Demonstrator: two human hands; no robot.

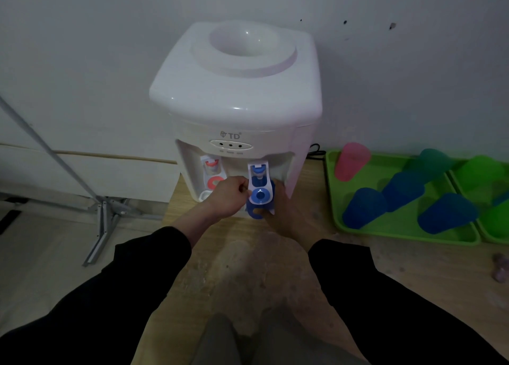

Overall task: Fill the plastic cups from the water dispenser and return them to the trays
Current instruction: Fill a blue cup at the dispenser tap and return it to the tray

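Right hand (281,206) is gripping a blue cup (254,212) under the blue tap (259,192) of the dispenser (237,89) (labelled "TD"), left hand (227,198) pinching that tap

Head camera is looking forward and down at a water dispenser (237,103).
One wide-angle view is facing the wall (110,48) and tilting downward, showing the dispenser's top from above. It is sitting near: both sleeves (96,295) are lying across the lower corners, the left hand (227,199) and right hand (283,210) meeting at the blue tap (259,188) and blue cup (254,213) at centre. The lens is taking in a green tray (399,228) at right, a metal stand (104,216) at left.
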